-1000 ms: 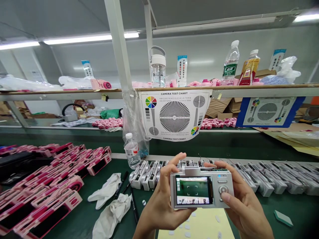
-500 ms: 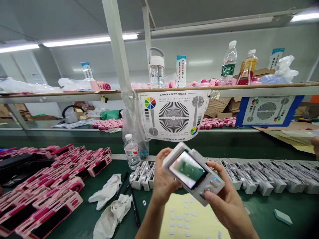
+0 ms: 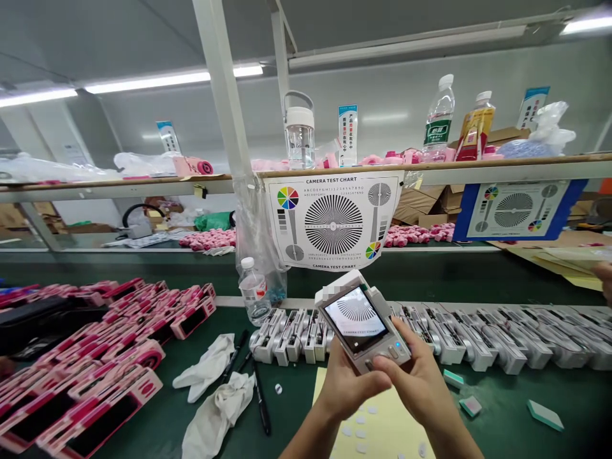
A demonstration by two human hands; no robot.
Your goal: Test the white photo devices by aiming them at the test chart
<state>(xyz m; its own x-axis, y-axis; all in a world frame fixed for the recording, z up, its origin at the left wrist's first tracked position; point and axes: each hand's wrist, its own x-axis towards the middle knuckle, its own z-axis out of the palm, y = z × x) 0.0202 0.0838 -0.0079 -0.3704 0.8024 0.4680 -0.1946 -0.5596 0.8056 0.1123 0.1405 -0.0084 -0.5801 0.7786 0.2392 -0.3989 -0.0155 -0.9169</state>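
Pink cameras [image 3: 108, 357] crowd the left end of the green bench [image 3: 482, 408], beside white cloths [image 3: 215, 414] and a black pen [image 3: 261, 401]. Near the bench's front edge, above a yellow sheet [image 3: 387, 427], our left hand [image 3: 351, 389] grips a silver camera [image 3: 361, 322] from below while our right hand [image 3: 411, 376] closes on its lower corner, tilting it so the screen faces us and the lens takes in the camera test chart [image 3: 333, 223] hung from the shelf edge. A row of matching cameras [image 3: 497, 338] lines the far edge; a co-worker's hand [image 3: 603, 280] enters at right.
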